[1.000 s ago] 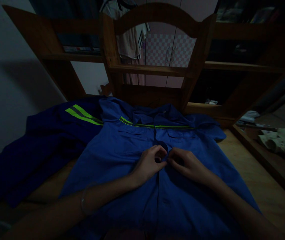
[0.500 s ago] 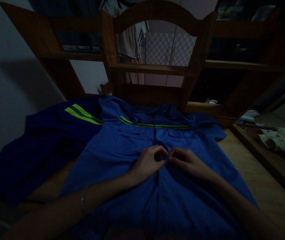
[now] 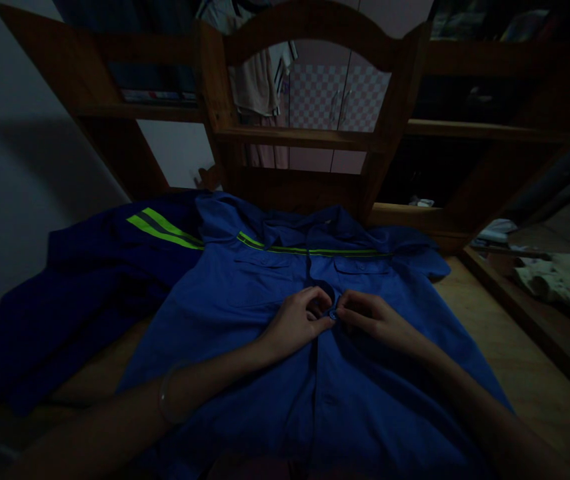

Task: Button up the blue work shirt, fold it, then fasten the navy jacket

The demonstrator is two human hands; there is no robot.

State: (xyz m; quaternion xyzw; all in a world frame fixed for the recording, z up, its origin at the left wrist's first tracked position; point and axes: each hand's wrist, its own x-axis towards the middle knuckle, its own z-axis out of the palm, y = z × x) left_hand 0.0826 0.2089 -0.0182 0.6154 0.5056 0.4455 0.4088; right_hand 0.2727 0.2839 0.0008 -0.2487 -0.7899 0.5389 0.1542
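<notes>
A blue work shirt point(image 3: 255, 333) lies spread front side up, its collar at the far end and a yellow-green reflective stripe point(image 3: 279, 250) across the chest. At the front opening, my left hand point(image 3: 297, 317) pinches the placket edge between thumb and fingers. My right hand point(image 3: 372, 317) is closed on the facing edge, its fingertips almost meeting the left ones. Between the fingertips shows a small round button point(image 3: 333, 314). Below the hands, the two front halves lie together along the placket.
A darker blue garment point(image 3: 99, 280) with a reflective band lies to the left, against the shirt. Behind stands a wooden shelf frame point(image 3: 305, 139). Light wooden boards point(image 3: 509, 313) show at the right, with pale cloth point(image 3: 559, 280) beyond a raised edge.
The button now shows more plainly between my fingertips. My right fingers have shifted slightly up and left at the placket; the shirt otherwise lies as before.
</notes>
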